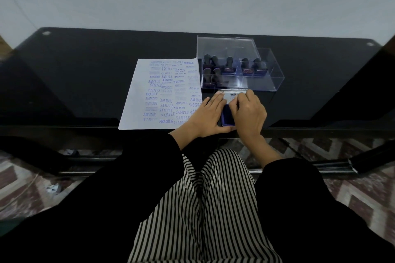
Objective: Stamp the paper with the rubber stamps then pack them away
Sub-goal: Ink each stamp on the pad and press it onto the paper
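**Two hands on the ink pad**

At the near edge of the shiny black worktop (85,74): a flat blue ink pad (226,116) with a silver lid (232,94) at its far end. Lid not down flat, with blue showing between the hands.

Left hand (208,117) laid along the pad's left side, fingers straight and touching the lid, thumb along the pad's near edge. Right hand (250,115) on top of the pad, fingers curled and pinching the lid's near edge.

Just past the pad, touching or almost touching it: a clear plastic box (271,83) with small rooms inside. Standing up in those rooms: dark-handled rubber stamps (213,64), some in the left rooms, some in the back right one. On top of the box, pushed toward the back left: a clear flat cover (226,46).

Left of the pad and box: a white sheet of paper (136,100) full of blue stamped words like SAMPLE, FRAGILE and AIR MAIL, its right side partly hidden by the left hand.
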A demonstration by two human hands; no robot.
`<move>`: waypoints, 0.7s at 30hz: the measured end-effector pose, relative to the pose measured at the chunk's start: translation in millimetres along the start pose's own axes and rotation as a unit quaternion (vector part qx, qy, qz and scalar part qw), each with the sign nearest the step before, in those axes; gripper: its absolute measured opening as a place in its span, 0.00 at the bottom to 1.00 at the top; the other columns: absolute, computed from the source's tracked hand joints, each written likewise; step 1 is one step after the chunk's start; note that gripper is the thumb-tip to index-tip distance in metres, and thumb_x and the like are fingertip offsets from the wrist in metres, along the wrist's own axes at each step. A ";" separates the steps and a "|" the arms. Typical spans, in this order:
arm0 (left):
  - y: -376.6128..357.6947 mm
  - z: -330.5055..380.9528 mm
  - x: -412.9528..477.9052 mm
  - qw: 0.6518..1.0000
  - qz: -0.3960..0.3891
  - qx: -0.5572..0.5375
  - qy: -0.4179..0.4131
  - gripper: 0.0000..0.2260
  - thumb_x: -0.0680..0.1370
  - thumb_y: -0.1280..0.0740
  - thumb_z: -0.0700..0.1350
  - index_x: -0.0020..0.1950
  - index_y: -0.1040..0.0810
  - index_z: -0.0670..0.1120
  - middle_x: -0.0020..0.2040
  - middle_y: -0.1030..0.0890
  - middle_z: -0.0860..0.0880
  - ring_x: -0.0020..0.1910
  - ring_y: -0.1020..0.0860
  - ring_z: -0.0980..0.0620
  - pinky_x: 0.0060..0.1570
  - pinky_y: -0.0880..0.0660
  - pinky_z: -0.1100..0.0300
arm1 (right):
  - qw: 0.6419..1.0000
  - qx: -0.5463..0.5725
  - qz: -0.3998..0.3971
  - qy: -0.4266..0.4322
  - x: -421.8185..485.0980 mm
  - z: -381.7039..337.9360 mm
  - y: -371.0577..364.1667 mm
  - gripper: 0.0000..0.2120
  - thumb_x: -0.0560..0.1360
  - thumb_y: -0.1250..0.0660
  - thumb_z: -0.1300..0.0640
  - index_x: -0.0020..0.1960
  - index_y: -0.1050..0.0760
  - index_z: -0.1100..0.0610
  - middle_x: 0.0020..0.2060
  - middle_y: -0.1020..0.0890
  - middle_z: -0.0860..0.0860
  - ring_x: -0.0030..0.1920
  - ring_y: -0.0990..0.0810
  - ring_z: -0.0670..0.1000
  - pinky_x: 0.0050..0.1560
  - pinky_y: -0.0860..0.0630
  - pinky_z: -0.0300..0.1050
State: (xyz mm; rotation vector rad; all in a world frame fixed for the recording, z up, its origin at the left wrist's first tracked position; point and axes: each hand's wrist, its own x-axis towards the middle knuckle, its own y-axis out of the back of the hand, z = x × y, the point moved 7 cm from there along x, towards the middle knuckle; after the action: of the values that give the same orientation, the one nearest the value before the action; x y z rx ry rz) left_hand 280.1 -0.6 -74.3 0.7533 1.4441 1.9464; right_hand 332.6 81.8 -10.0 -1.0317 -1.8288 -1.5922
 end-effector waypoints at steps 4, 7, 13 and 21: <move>-0.1 -0.5 0.8 1.000 -0.014 0.003 0.002 0.41 0.75 0.40 0.64 0.77 0.49 0.40 0.78 0.50 0.44 0.78 0.56 0.49 0.76 0.55 0.50 | 0.998 0.006 -0.055 -0.027 9.4 2.0 -12.7 0.12 0.70 0.34 0.64 0.28 0.28 0.63 0.26 0.25 0.57 0.25 0.26 0.55 0.23 0.35 0.41; -1.4 -1.2 1.0 0.999 -0.031 0.009 0.003 0.42 0.75 0.41 0.65 0.77 0.52 0.40 0.78 0.53 0.43 0.78 0.57 0.49 0.76 0.56 0.51 | 0.997 0.012 -0.072 -0.034 12.1 2.0 -16.4 0.11 0.70 0.34 0.64 0.29 0.27 0.64 0.26 0.24 0.57 0.26 0.26 0.56 0.24 0.34 0.42; -3.0 -2.8 -2.9 0.999 -0.024 0.026 0.017 0.44 0.75 0.42 0.66 0.77 0.56 0.40 0.78 0.57 0.42 0.78 0.58 0.48 0.76 0.57 0.52 | 0.997 0.016 -0.062 -0.035 9.8 3.5 -15.4 0.11 0.70 0.35 0.64 0.29 0.27 0.63 0.26 0.24 0.57 0.25 0.27 0.54 0.25 0.36 0.41; 4.9 -13.0 -13.5 0.999 -0.042 -0.016 0.026 0.40 0.77 0.44 0.64 0.77 0.56 0.41 0.78 0.57 0.44 0.78 0.57 0.50 0.76 0.58 0.54 | 0.999 0.005 -0.040 -0.019 3.8 -0.3 -5.8 0.12 0.70 0.39 0.64 0.28 0.29 0.61 0.26 0.26 0.54 0.24 0.30 0.50 0.24 0.42 0.37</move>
State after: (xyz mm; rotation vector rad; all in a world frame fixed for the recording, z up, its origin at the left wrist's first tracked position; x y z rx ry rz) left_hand 278.8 -19.9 -74.1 0.6233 1.4485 1.9327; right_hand 325.6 82.1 -10.4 -1.0023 -1.9233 -1.6193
